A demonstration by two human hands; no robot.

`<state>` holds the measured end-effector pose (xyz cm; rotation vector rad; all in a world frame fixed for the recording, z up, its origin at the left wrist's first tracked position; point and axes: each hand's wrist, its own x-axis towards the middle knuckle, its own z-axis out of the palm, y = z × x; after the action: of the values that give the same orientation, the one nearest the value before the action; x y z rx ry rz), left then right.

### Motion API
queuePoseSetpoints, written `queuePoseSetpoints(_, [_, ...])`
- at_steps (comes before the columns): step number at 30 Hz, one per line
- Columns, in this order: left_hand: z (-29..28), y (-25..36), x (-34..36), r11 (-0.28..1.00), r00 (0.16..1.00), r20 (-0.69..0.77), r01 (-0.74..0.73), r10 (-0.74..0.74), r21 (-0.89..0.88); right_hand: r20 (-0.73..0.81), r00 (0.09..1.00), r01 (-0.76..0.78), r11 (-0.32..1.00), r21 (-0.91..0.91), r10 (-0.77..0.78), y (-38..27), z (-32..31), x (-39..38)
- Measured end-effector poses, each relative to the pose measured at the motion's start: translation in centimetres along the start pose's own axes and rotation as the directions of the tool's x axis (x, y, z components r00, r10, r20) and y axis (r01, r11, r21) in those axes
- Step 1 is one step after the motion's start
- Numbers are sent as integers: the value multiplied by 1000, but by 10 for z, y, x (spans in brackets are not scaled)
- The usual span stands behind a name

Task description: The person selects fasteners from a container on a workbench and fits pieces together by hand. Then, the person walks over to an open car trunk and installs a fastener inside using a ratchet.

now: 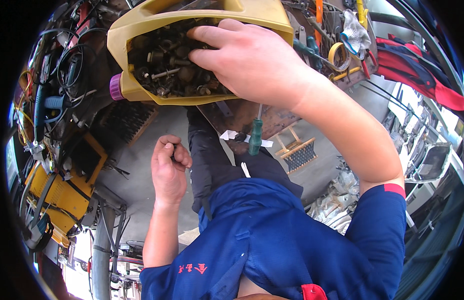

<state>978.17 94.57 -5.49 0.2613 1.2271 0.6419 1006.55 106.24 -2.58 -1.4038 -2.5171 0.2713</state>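
My right hand [242, 60] reaches into a cut-open yellow plastic jug [275, 16] with a purple cap [115, 87], its fingers apart among dark bolts and fittings [167, 72]; the thumb is hidden. My left hand [168, 157] is below the jug, fingers curled round something small and dark that I cannot make out. Under the jug is a rusty brown bench top [227, 115], where a green-handled screwdriver [255, 135] hangs at the edge beside a white paper scrap [227, 135].
Tangled tools and cables [52, 110] crowd the left, above a yellow metal piece [62, 195]. At right are tape rolls [337, 53], a glove [357, 32], red-and-navy cloth [417, 70] and metal scrap [334, 200]. A wooden-framed seat [298, 155] stands on the grey floor.
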Motion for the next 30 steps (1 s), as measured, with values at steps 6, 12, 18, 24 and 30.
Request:
queuePoseSetpoints(6, [4, 4, 2, 1000, 1000, 2, 0, 0, 2, 106, 989, -90, 992, -90, 99, -4, 3, -12])
queuePoseSetpoints(12, [0, 5, 0, 1000, 1000, 4, -4, 4, -17, 159, 975, -158, 987, -6, 157, 0, -2, -21])
queuePoseSetpoints(18, [-1, 6, 1, 999, 1000, -1, -11, 11, -42, 51, 965, -262, 953, 150, 257, -2, 8, -6])
queuePoseSetpoints(24, [-2, 3, 0, 998, 1000, 20, -10, 11, -58, 27, 945, -328, 943, 66, 327, -7, 19, 4])
queuePoseSetpoints(30, [9, 1, -2, 1000, 999, 28, -17, 17, 4, -22, 904, -423, 903, 80, 426, -15, 27, 4])
